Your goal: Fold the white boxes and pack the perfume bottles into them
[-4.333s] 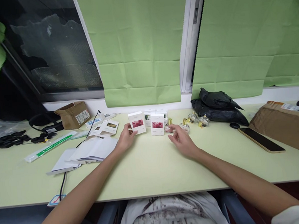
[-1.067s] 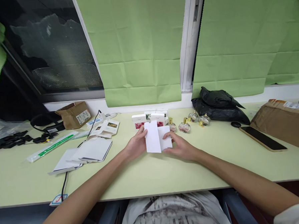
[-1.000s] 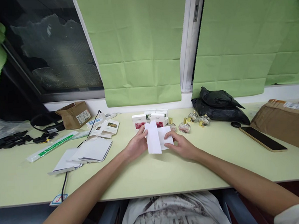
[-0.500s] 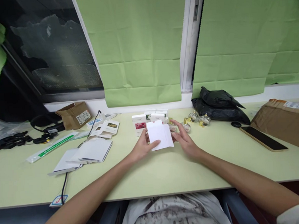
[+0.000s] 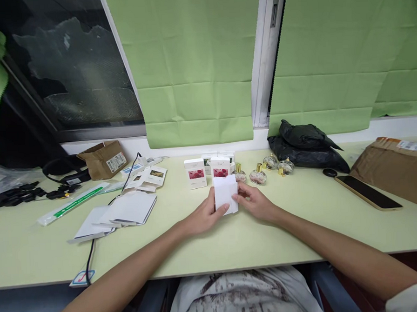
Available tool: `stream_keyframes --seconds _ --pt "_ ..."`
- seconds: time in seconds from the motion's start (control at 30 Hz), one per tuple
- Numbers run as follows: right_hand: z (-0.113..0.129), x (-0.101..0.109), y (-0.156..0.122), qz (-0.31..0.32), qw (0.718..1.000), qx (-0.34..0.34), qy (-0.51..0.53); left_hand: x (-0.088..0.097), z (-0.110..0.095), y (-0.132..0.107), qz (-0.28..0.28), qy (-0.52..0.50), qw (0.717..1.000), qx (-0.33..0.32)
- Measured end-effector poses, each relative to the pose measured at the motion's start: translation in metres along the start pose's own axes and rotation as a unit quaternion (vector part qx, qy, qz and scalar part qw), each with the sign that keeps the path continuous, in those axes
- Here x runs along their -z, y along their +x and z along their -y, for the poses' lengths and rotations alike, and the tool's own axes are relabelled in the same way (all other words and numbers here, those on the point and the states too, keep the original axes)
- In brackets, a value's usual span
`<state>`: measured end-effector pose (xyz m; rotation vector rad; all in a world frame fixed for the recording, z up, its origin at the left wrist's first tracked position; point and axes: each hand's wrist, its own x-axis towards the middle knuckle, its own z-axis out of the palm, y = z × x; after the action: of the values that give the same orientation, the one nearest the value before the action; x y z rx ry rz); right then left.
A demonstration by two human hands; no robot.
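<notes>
Held thing: plain white cardboard carton (image 5: 226, 199), blank broad face toward the camera, at the middle of the pale green table (image 5: 213, 249), close to the near edge.
Long axis: close to vertical, top tipped slightly away.
Bottom edge: low over the tabletop; touching or just clear of it, cannot tell.
Left hand (image 5: 205, 215): closed on the carton's left edge, thumb across the front face, fingers hidden behind.
Right hand (image 5: 255, 204): pinching the right edge, fingertips on the front and side.
Direction from the fingers: carton between both hands, rightward of the left thumb, leftward of the right fingertips; neither hand nearer, both in contact.
Just beyond: two upright white boxes with red flower prints (image 5: 195, 173), apart from the carton.
Beside those: small round glass bottles with gold caps (image 5: 258, 175), in a loose row to the right.
Far left: stack of flat white unfolded cartons (image 5: 127, 209), well apart.
Far right: black-screened phone (image 5: 368, 193) and crumpled black plastic bag (image 5: 306, 146), well apart.
</notes>
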<state>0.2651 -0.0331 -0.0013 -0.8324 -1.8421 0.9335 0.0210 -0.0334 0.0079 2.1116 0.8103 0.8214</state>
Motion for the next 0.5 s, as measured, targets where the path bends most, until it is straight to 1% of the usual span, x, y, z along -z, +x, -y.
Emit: stream_keyframes --seconds 0.13,0.2,0.27,0.33,0.37,0.4,0.47,0.5 --pt "0.002 0.002 -0.001 -0.016 0.997 0.001 -0.075 0.001 0.0 0.001 -0.014 0.041 0.999 -0.007" --pt "0.003 0.002 0.0 -0.018 0.997 0.004 -0.079 0.001 -0.001 0.002 -0.02 0.052 0.998 -0.003" --pt "0.004 0.002 0.0 -0.022 0.997 0.009 -0.067 0.002 -0.001 0.003 -0.009 0.051 0.999 -0.007" --pt "0.004 0.002 0.001 -0.042 0.997 0.013 -0.055 0.004 0.0 0.005 -0.01 0.049 0.998 -0.024" --pt "0.004 0.002 0.001 -0.058 0.997 0.015 -0.05 0.005 0.001 0.007 -0.027 0.052 0.998 -0.031" --pt "0.004 0.003 0.002 -0.074 0.996 0.017 -0.045 0.007 0.004 0.009 -0.056 0.06 0.996 -0.035" --pt "0.0 0.004 0.004 -0.107 0.994 0.021 -0.03 0.01 0.013 0.014 -0.126 0.086 0.988 -0.025" --pt "-0.002 0.006 0.006 -0.124 0.992 0.022 -0.024 0.012 0.018 0.016 -0.149 0.101 0.984 -0.014"
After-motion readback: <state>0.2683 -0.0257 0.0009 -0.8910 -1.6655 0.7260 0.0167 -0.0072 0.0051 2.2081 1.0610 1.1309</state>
